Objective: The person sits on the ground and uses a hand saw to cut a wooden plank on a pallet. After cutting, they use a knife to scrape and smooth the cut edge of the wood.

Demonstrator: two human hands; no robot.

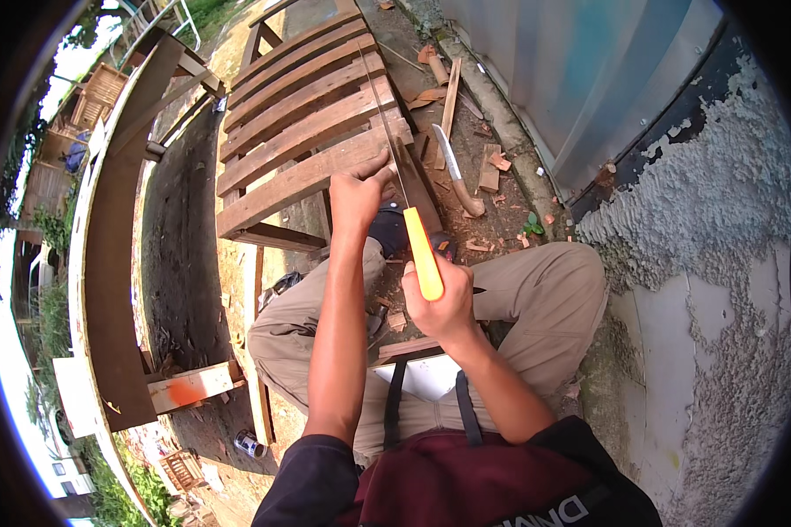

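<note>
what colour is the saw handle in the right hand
The handle is yellow-orange; it shows in the head view.

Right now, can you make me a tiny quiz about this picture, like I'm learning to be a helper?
1. Which of the person's hands grips the orange-handled tool, left or right?
2. True or false: the knife lies to the right of the slatted wooden frame.
3. What colour is the paint mark on the pale board at the picture's left?

Key:
1. The right hand.
2. True.
3. Orange-red.
</note>
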